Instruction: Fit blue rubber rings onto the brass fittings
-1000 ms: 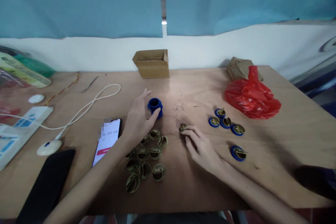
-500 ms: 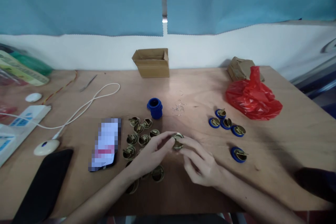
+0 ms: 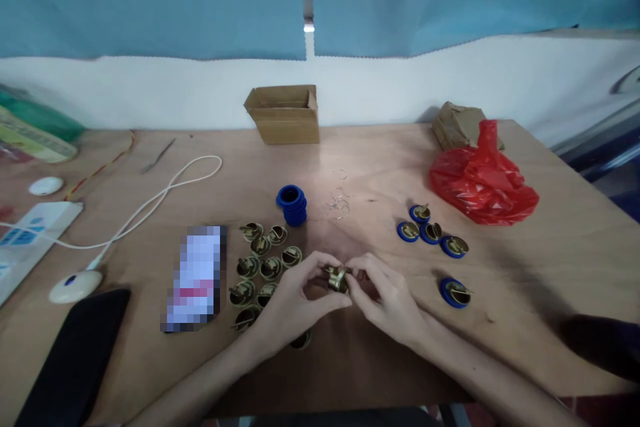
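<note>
Both hands meet at the front middle of the wooden table [image 3: 525, 260]. My left hand [image 3: 295, 297] and my right hand [image 3: 385, 293] pinch one small brass round part [image 3: 337, 278] between their fingertips, just above the tabletop. Several loose brass parts [image 3: 260, 260] lie to the left of my left hand. A stack of blue rings [image 3: 291, 204] stands behind them. Several brass parts seated in blue rings [image 3: 430, 233] lie to the right, and one more such part [image 3: 454, 293] sits nearer my right hand. Thin wire rings [image 3: 339, 203] lie beside the blue stack.
A phone [image 3: 195, 277] lies left of the brass parts. A small open cardboard box [image 3: 283, 113] stands at the back. A red plastic bag [image 3: 480, 180] and brown paper packet [image 3: 457, 127] sit back right. A white cable [image 3: 165, 197], a white power strip [image 3: 25, 243] and a black object [image 3: 75, 353] are at left.
My left hand left the blue ring stack and came back to meet my right hand. My right hand lifted a brass part off the table; both hands now pinch it.
</note>
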The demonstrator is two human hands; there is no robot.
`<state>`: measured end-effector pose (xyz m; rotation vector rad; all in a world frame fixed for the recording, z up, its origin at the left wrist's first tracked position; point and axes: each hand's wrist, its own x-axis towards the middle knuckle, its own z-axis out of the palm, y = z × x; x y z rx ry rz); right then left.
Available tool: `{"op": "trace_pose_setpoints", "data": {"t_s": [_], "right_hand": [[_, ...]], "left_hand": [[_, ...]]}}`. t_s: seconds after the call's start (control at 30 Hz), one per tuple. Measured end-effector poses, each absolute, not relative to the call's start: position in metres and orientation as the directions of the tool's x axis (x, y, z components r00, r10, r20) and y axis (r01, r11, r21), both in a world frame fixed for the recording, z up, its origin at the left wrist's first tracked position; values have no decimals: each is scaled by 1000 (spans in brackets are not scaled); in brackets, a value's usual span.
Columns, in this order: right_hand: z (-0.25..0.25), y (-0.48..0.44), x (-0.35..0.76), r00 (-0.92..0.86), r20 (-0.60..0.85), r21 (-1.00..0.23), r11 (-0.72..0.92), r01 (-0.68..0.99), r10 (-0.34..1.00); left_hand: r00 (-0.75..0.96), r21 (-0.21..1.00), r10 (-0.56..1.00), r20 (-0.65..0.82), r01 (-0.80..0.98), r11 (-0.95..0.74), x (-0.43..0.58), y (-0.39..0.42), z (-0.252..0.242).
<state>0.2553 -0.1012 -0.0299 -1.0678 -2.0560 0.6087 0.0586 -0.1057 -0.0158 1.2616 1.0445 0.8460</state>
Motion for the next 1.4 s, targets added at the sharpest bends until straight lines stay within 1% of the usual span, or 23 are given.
{"op": "trace_pose_setpoints", "data": {"t_s": [0.07, 0.13, 0.2, 0.33, 0.4, 0.43, 0.47, 0.5, 0.57, 0.63, 0.67, 0.73, 0.8, 0.87, 1.07, 1.13, 1.23, 1.3, 1.4], "right_hand": [[-31, -102, 254, -411, 410, -626, 579, 523, 814], [-32, -104, 254, -422, 466, -551, 628, 549, 778], [-33, -105, 254, -441, 523, -477, 680, 557, 729], [-34, -108, 257, -497, 593, -359, 761, 540, 633], [-34, -108, 257, -517, 615, -326, 789, 522, 596], [-33, -108, 257, -512, 622, -339, 793, 506, 592], [-32, -108, 257, -502, 614, -385, 787, 482, 609], [-30, -107, 257, -495, 584, -463, 764, 449, 644], [-26, -104, 256, -508, 454, -648, 663, 375, 732], [-22, -101, 256, -549, 306, -777, 537, 328, 778], [-20, -99, 256, -564, 253, -813, 489, 316, 786], [-20, -96, 256, -573, 198, -859, 423, 290, 795], [-22, -95, 257, -580, 177, -888, 383, 255, 796], [-25, -95, 258, -579, 175, -901, 366, 232, 796], [-25, -98, 255, -538, 191, -915, 347, 204, 821], [-24, -99, 255, -535, 216, -913, 364, 187, 817], [-22, -98, 254, -535, 236, -911, 377, 169, 811], [-21, -97, 254, -521, 223, -909, 369, 194, 824], [-19, -96, 252, -512, 188, -906, 350, 240, 838]], "left_hand": [[306, 984, 942, -135, 152, 92, 60, -108, -16], [285, 970, 952, -115, 237, 46, 61, -111, -16], [260, 962, 961, -90, 272, 16, 61, -112, -16], [195, 978, 978, -73, 207, 32, 60, -112, -19], [177, 987, 980, -88, 147, 62, 59, -112, -21], [180, 990, 979, -93, 122, 72, 58, -111, -22], [195, 991, 976, -97, 106, 78, 56, -111, -23], [221, 992, 970, -98, 100, 77, 55, -110, -23], [286, 991, 955, -81, 122, 48, 52, -109, -24], [333, 983, 943, -25, 178, -37, 49, -108, -24], [351, 972, 936, 18, 212, -99, 49, -108, -25], [377, 936, 920, 110, 272, -223, 49, -107, -25], [390, 900, 903, 183, 304, -313, 49, -108, -26], [393, 878, 891, 225, 314, -360, 49, -108, -25], [386, 856, 879, 278, 316, -410, 48, -108, -18], [379, 865, 883, 277, 302, -401, 47, -108, -16], [366, 909, 903, 225, 256, -329, 46, -107, -16], [345, 933, 918, 193, 226, -281, 45, -105, -16], [311, 941, 931, 190, 214, -264, 43, -102, -17]]}}
